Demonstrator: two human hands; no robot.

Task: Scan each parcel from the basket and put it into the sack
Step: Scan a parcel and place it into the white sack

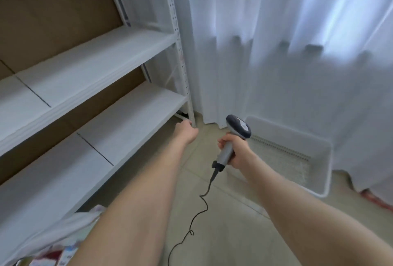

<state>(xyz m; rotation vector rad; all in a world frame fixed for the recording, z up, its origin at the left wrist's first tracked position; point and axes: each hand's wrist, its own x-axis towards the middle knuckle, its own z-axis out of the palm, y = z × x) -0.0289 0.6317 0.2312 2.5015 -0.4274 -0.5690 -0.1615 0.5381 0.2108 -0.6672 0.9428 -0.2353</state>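
Basket (326,172) looks empty (blur hides detail) and parcels (66,255) show in the sack (61,228) at lower left, so I judge little remains. My right hand (235,149) grips the scanner (239,127); whether my left hand (187,132) holds anything, I cannot tell.

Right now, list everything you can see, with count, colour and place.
scanner: one, grey with dark head, held at centre
cable: one, black, from scanner down to floor
curtain: one, white, behind
basket: one, white, on floor against curtain, right
sack: one, white, bottom left, partly seen
shelving: one, white, left
left hand: one, near shelving post, fingers hidden
right hand: one, gripping scanner handle
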